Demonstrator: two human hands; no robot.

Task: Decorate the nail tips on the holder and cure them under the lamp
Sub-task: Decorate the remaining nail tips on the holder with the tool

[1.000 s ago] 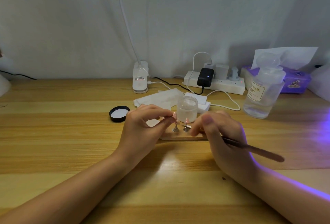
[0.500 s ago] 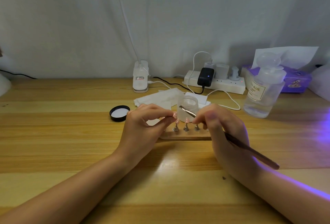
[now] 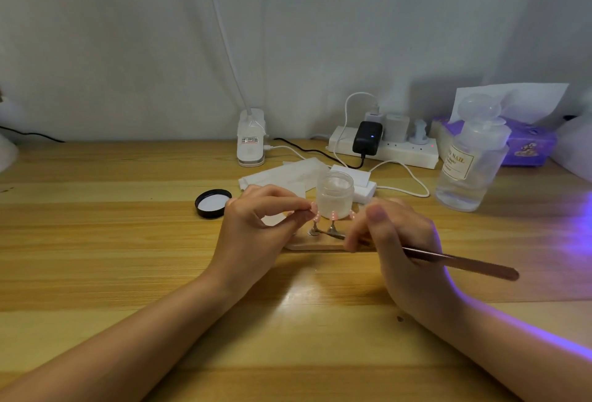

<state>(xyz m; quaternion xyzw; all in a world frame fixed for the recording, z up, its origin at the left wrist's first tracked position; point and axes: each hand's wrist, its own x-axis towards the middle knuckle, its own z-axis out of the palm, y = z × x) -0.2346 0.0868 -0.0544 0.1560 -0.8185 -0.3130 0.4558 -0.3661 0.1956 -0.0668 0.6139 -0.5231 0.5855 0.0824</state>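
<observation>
One head-worn camera looks forward and down, close over the wooden table (image 3: 96, 241).

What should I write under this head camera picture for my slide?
Left hand pinches a nail tip on the holder while the right hand works a metal tool beside it.

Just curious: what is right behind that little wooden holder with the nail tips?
An open frosted jar stands directly behind the holder, with white wipes further back. The right hand covers the holder's right end.
</observation>
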